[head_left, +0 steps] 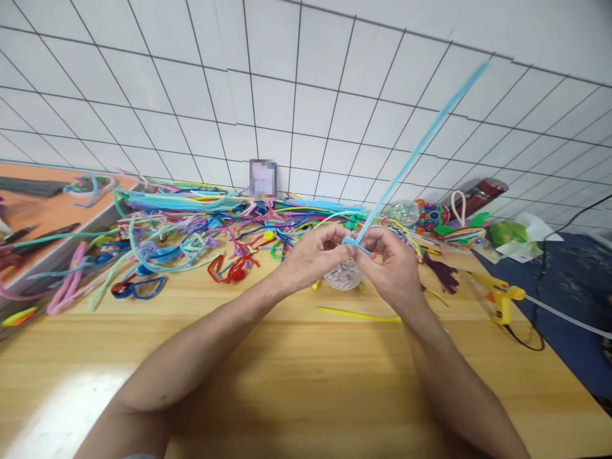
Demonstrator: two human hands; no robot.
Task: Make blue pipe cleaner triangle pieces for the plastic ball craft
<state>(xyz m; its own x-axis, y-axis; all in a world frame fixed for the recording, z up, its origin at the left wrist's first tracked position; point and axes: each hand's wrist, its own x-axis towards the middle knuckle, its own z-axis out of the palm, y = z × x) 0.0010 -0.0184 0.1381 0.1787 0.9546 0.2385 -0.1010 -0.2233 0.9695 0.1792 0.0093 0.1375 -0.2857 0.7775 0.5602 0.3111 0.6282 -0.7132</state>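
Observation:
A light blue pipe cleaner (421, 148) is held between both hands, its long straight end rising to the upper right and its other end wound into a small coil. My left hand (318, 256) pinches the coil from the left with thumb and fingertips. On the right, my right hand (389, 264) grips the pipe cleaner close to the coil, with fingers curled. Just below the hands, a clear, glittery ball (343, 275) rests on the wooden table (296, 389), partly hidden by them. Beneath the right wrist lies a yellow pipe cleaner (357, 313).
Piled pipe cleaners (179, 201) line the tiled wall. A red shape (233, 271) and a blue one (138, 288) lie at left. A yellow glue gun (502, 298) with its cord sits at the right edge, near a dark red cylinder (480, 196).

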